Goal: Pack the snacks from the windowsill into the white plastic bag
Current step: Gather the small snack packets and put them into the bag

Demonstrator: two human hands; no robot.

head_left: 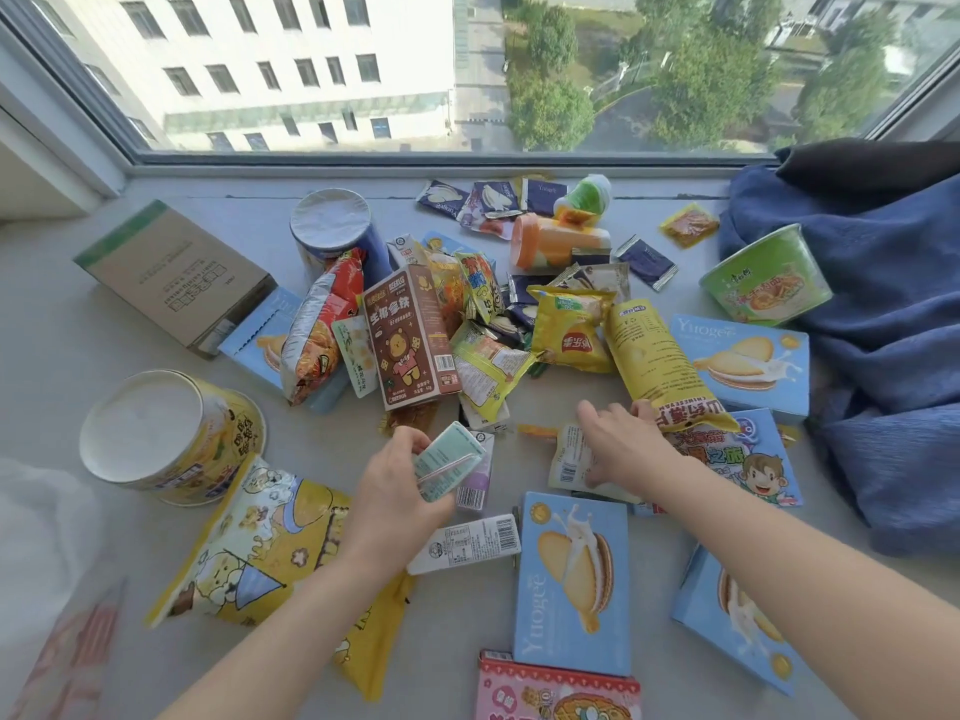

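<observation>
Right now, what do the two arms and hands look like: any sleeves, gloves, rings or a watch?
Both forearms are bare as far as the picture shows, with no sleeve in view. The left hand and the right hand wear no gloves. No watch, bracelet or ring shows on either wrist or on the fingers that are visible. Nails are too small to judge.
</observation>
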